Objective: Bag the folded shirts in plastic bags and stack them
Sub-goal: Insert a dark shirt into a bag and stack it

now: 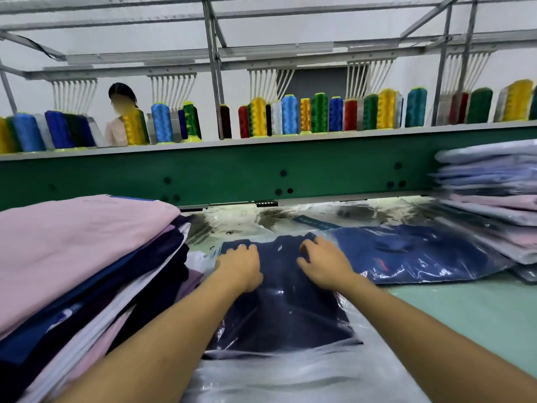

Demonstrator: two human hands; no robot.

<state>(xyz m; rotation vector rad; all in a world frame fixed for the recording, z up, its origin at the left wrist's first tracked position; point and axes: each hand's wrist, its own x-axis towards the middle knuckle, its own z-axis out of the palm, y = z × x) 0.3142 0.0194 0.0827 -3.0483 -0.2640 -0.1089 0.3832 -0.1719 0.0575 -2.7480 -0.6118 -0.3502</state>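
While in bag [276, 370], shirt [279, 303] under hands [241, 266] [324, 267]

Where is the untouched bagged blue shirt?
Head view, right of centre: the bagged blue shirt lies on the table, just right of the right hand, beside the bagged stack.

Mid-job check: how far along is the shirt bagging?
Done: a bagged stack at right, plus one bagged blue shirt lying beside it, not yet stacked. In hand: left hand and right hand grip a navy shirt in a clear bag. Left: the tall unbagged pile at left, pink on top.
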